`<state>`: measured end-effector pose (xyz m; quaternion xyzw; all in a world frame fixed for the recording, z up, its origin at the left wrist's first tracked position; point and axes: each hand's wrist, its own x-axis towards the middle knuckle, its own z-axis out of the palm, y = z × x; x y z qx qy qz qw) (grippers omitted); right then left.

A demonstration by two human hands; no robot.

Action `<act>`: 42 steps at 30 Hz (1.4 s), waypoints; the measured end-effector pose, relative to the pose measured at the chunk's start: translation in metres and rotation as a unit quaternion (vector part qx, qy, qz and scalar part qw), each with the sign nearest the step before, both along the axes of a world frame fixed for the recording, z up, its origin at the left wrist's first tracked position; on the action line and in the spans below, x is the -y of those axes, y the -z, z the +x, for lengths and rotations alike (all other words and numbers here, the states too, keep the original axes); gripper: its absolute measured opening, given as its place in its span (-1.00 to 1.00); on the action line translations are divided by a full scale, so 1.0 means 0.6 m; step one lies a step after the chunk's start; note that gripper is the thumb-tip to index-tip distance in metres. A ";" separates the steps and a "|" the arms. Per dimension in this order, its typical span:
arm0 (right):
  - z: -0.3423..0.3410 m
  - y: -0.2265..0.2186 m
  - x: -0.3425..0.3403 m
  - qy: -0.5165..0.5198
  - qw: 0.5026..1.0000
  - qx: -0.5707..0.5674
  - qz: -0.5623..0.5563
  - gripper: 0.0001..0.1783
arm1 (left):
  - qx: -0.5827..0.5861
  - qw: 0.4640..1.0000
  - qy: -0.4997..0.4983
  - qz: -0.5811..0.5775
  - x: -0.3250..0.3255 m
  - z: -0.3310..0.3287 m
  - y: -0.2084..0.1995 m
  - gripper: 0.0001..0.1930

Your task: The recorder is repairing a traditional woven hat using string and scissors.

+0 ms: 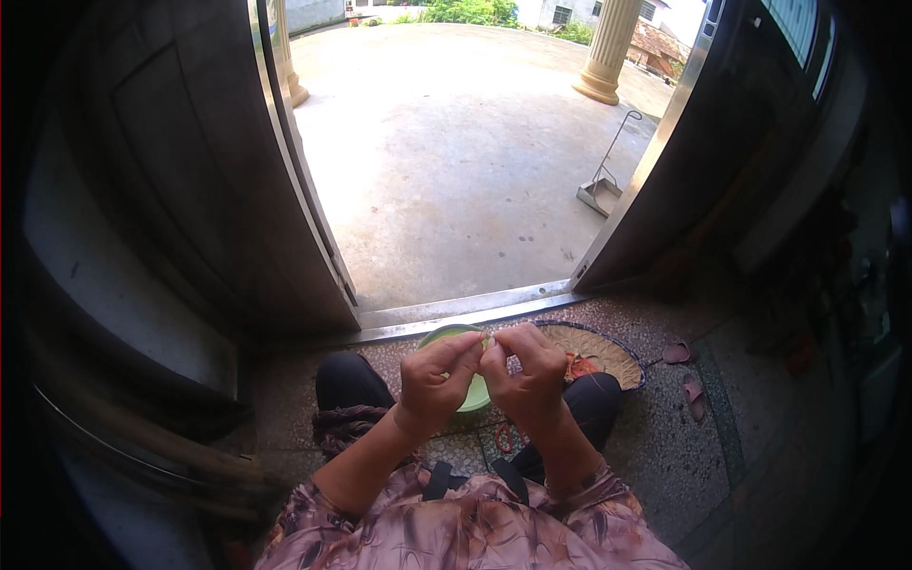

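Observation:
My left hand (440, 373) and my right hand (525, 372) meet in front of me, thumbs and fingers pinched together. A tiny greenish thing (486, 339) shows between the fingertips, too small to name. Both hands are above a light green bowl (472, 397) on the floor; the hands hide much of it, and its contents cannot be made out. Just right of my right hand lies a flat round woven tray (608, 355) with a dark rim. Orange-red strands (579, 367) lie on it, partly behind my knee.
More red strands (503, 437) are on the speckled floor between my legs. Pink slippers (694, 397) lie to the right. Beyond a metal door sill (456, 312) is a concrete yard (446, 171) with a long-handled dustpan (601, 193). Dark door leaves (180, 142) stand at both sides.

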<state>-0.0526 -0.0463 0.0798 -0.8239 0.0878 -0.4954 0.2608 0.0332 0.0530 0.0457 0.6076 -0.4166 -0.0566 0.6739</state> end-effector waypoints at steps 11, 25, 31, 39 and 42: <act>0.003 0.002 0.000 -0.006 1.000 -0.001 0.000 -0.93 | 0.010 1.000 -0.007 -0.001 0.002 0.002 0.000 -0.85; -0.003 0.007 0.003 -0.034 0.997 0.002 0.066 -0.96 | -0.051 0.998 0.027 -0.008 0.002 -0.001 0.010 -0.84; -0.013 0.003 0.007 -0.037 0.995 -0.011 0.090 -0.93 | -0.115 0.991 0.071 -0.004 -0.001 -0.008 -0.001 -0.82; -0.022 0.001 0.007 -0.111 0.968 -0.027 0.226 -0.93 | -0.077 0.994 0.075 -0.012 -0.002 -0.012 -0.007 -0.83; -0.025 -0.004 0.004 -0.133 0.946 -0.030 0.293 -0.91 | -0.082 0.993 0.078 -0.017 -0.002 -0.013 -0.008 -0.83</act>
